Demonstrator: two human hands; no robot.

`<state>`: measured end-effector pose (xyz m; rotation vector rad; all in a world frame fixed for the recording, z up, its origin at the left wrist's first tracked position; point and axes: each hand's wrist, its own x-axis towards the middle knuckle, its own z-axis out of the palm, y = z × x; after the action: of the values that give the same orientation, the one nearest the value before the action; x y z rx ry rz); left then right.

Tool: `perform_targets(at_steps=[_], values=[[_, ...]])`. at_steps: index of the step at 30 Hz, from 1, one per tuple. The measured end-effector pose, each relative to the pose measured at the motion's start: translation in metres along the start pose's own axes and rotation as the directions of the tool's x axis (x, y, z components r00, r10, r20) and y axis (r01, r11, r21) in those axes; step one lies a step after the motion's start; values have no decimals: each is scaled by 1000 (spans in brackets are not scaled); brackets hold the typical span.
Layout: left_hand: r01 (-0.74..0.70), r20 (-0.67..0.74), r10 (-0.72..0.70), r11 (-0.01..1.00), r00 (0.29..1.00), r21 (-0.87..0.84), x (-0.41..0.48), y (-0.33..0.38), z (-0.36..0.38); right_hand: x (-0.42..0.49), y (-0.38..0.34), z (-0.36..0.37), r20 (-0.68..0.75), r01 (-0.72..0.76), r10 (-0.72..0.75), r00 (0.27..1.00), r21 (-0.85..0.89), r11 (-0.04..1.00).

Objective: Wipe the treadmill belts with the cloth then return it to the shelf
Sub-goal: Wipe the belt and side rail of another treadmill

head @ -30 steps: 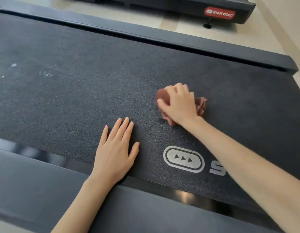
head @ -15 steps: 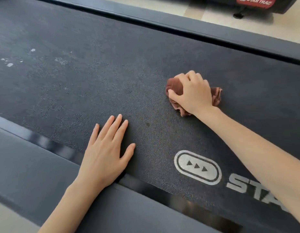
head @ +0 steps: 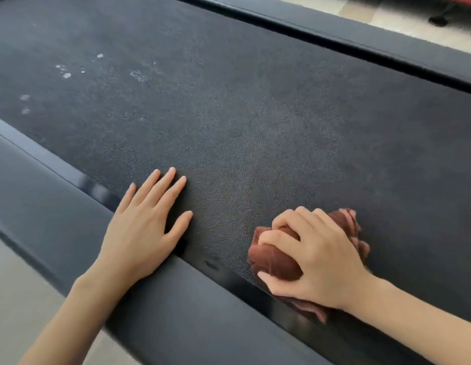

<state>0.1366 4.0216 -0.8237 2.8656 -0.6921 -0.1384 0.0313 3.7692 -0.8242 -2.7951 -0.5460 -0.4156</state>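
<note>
Cloth [head: 276,262] dragged back to near edge of belt [head: 255,114], right grip [head: 324,262] curled round it in a bunch, left grip [head: 139,233] flat and spread, resting across belt and side rail [head: 189,325]

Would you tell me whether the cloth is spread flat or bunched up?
Bunched up: the brown cloth sits crumpled under the gripping right hand.

cloth [head: 275,259] on belt [head: 255,122] near edge, right of left hand [head: 139,233]

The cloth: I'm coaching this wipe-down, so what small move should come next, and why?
Probably sweep the cloth away and leftward across the belt. The right hand grips it bunched at the near edge, while pale specks show farther left.
</note>
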Motion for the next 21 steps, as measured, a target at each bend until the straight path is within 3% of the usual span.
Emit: perform_targets(at_steps=[4,11,13,18,21], values=[[11,-11,-11,1000,1000,-14,2,3,3,69,6,27,-54,-28,28,998,-6,1000],[29,-40,-30,999,999,-29,-1,2,2,193,17,69,-54,-212,206,977,-156,965],[17,-42,-18,999,999,-31,-2,0,1,180,11,64,-50,-201,196,979,-147,969],[19,-61,-23,998,998,-65,-4,1,-1,53,-8,20,-23,93,-91,996,68,993],[27,-57,-30,998,998,-61,-4,3,-1,-18,-12,-1,-9,179,-179,984,127,976]])
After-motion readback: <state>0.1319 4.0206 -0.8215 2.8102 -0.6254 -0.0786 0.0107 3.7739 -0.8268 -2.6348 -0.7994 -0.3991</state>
